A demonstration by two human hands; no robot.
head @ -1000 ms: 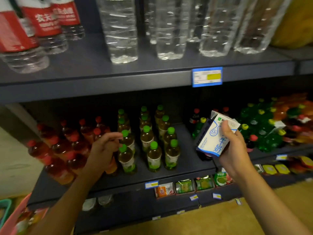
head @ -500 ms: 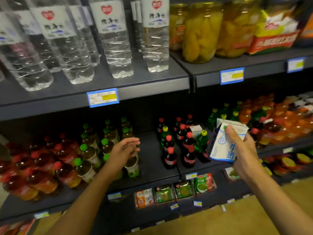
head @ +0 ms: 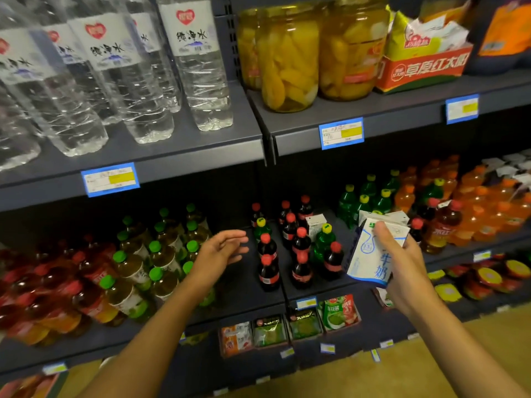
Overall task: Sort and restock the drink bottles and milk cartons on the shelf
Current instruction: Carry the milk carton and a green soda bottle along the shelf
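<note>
Hands: left hand (head: 221, 251) spread, holding nothing, in front of the middle shelf (head: 238, 294); right hand (head: 402, 262) grips a milk carton (head: 370, 254), tilted.
Milk carton: in front of the shelf, right of the cola bottles (head: 298, 248).
Shelf: dark metal; green-capped tea bottles (head: 161, 259) at left.
Above shelf: water bottles (head: 120, 73), fruit jars (head: 290, 56).
Floor: yellowish, below.
</note>
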